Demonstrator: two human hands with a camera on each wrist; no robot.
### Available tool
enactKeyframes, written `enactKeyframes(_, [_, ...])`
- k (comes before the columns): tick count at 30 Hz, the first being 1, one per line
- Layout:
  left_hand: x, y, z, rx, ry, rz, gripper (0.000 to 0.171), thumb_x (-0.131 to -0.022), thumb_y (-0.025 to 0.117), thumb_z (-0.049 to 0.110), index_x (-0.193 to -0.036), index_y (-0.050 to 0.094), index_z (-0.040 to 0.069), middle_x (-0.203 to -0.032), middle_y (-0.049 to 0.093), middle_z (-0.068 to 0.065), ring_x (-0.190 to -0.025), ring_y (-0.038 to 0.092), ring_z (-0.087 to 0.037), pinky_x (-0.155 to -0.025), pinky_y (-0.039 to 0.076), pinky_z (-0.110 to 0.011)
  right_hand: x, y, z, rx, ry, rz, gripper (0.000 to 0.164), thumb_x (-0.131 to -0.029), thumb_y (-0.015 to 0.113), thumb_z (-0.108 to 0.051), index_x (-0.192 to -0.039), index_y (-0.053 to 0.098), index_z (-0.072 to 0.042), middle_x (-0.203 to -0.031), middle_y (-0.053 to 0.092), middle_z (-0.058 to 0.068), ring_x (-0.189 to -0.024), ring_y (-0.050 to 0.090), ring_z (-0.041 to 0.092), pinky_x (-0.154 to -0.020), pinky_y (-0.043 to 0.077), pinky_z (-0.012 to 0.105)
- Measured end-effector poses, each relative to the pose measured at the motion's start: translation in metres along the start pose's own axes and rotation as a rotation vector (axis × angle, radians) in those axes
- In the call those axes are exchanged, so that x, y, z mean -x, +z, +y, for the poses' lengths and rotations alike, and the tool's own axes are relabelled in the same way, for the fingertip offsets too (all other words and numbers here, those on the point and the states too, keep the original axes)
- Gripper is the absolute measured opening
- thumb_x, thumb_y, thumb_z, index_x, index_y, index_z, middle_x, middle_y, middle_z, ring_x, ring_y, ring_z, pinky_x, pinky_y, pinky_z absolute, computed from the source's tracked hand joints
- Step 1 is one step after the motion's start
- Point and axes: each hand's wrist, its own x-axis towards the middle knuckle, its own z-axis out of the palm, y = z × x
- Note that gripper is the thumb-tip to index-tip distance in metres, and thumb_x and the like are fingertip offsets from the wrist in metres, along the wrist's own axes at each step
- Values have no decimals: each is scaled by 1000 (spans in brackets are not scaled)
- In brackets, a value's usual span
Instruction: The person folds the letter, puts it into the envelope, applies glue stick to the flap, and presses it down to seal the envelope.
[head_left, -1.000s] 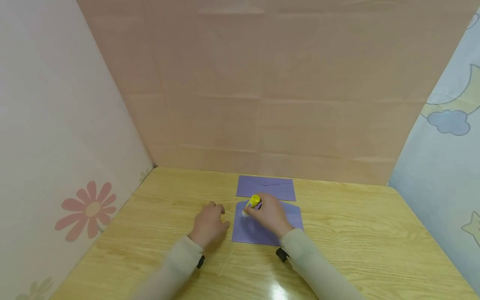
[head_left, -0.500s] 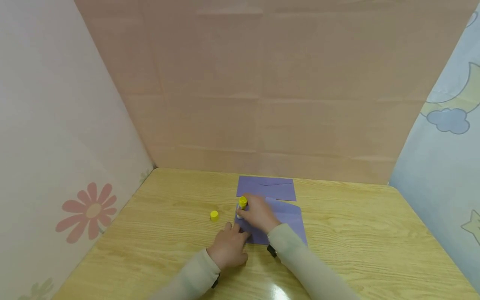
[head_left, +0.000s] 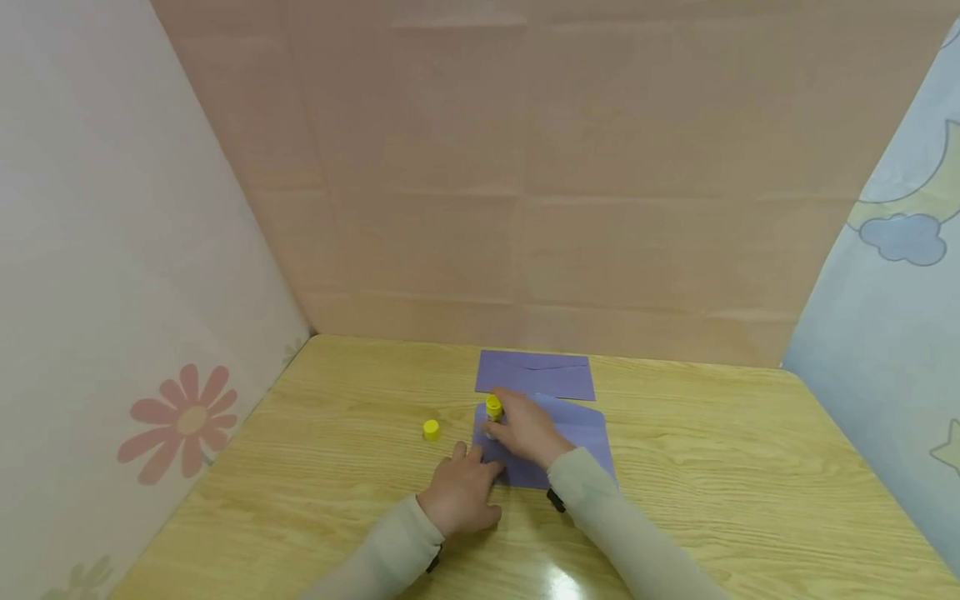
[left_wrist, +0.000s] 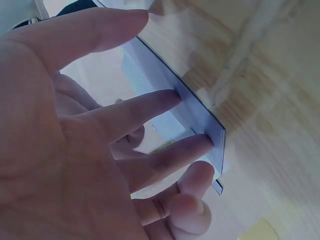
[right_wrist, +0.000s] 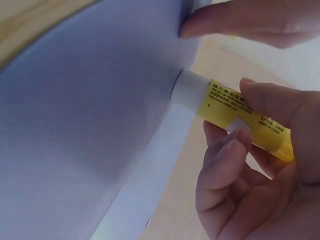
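Note:
My right hand point(head_left: 528, 429) grips a yellow glue stick point(right_wrist: 245, 115) between thumb and fingers. Its white end touches the near purple envelope point(head_left: 585, 433), close to the left side, as the right wrist view shows. That envelope lies with its flap unfolded toward the far side. My left hand point(head_left: 461, 492) is spread at the envelope's lower left corner, and two extended fingertips point(left_wrist: 205, 142) press on the paper in the left wrist view. A yellow cap point(head_left: 431, 430) stands on the table just beyond the left hand.
A second purple envelope point(head_left: 536, 375), flap folded down, lies behind the first near the table's back edge. The wood-grain table point(head_left: 712, 467) meets a brown paper-covered wall point(head_left: 517, 167) at the back. Patterned panels rise on the left and right.
The left hand came right onto the envelope, and the cap now stands on the table where that hand was. The glue stick went left to the envelope's edge, then slightly back right, turning more upright.

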Motion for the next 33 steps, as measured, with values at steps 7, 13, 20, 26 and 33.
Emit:
enactKeyframes(7, [0,-1,1,0,-4,13,53,-77,78,34,-125,70,16,-93,54,-3,-82,39,-18,-57,36,-29,14,-11,17,28,11,36,55,-90,75,-24,-136,55,1,-119,66,13,-112,62,34,-91,50,52])
enactKeyframes(13, [-1,0,1,-9,-12,14,53,-76,78,33,-126,70,16,-95,55,-4,-82,39,-18,-58,35,-28,27,-22,33,21,55,27,63,-92,74,-23,-142,49,4,-132,61,19,-124,56,38,-101,45,54])
enactKeyframes(20, [-2,1,1,4,-24,0,53,-75,78,31,-126,70,17,-94,54,-4,-82,39,-18,-58,35,-29,39,-36,48,82,110,28,65,-91,74,-25,-143,49,3,-127,64,17,-113,61,32,-92,50,52])
enactKeyframes(26, [-2,3,0,6,-15,25,52,-75,78,31,-124,70,17,-95,55,-4,-82,39,-18,-58,34,-28,48,-48,62,106,114,50,63,-89,75,-25,-140,52,3,-122,66,15,-108,62,31,-88,51,52])
enactKeyframes(33, [-4,3,1,22,-20,18,52,-75,78,31,-125,70,17,-95,55,-3,-82,39,-18,-59,34,-28,57,-61,78,124,125,55,59,-89,75,-26,-137,54,2,-106,68,9,-95,62,27,-81,51,49])
